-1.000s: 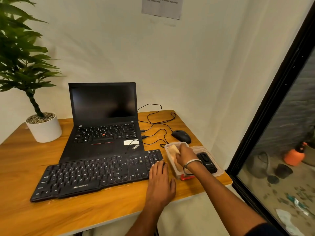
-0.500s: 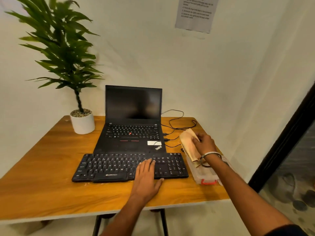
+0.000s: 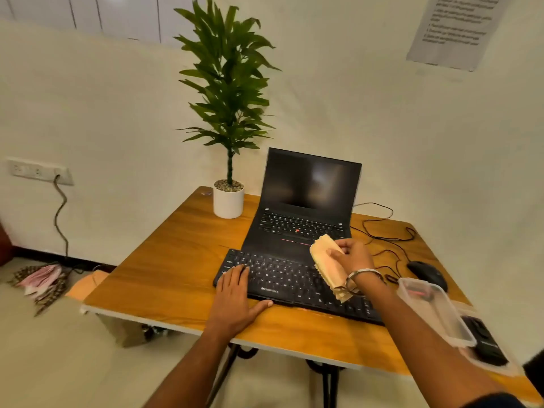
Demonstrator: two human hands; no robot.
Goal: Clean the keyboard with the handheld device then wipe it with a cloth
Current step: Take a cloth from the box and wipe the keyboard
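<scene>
Since half a second ago, my right hand (image 3: 351,258) had carried the cloth (image 3: 326,265) leftward from over the plastic container (image 3: 435,312) to above the right part of the keyboard (image 3: 290,282), and my left hand (image 3: 235,297) had slid from the middle of the keyboard to its left end. View had swung too, plant now near center.

Right hand gripped the folded yellowish cloth, fingers curled round its upper part, the lower end hanging down past my wrist over the keys. Couldn't tell if the cloth touched the keyboard. Bracelet (image 3: 363,276) on that wrist.

Left hand lay flat, fingers straight, fingertips on the keyboard's left keys, palm on the table (image 3: 164,272) just in front, thumb spread out along the front edge. Holding nothing.

Keyboard, black, sat on the wooden table in front of the open laptop (image 3: 306,207), angled, right end closer to me. Laptop screen dark.

Clear plastic container sat at the table's right edge, near my right forearm, something red blurred inside it. Just beside it, at the corner, a black handheld device (image 3: 484,340) lay on what looked like a clear lid; blurry, can't say more.

Black mouse (image 3: 426,273) beyond the container, its cable (image 3: 382,240) looping back to the laptop. Potted plant (image 3: 229,113) in a white pot left of the laptop. Wall socket (image 3: 38,171) far left with a cord hanging. Paper notice (image 3: 457,28) on the wall top right, text unreadable.
</scene>
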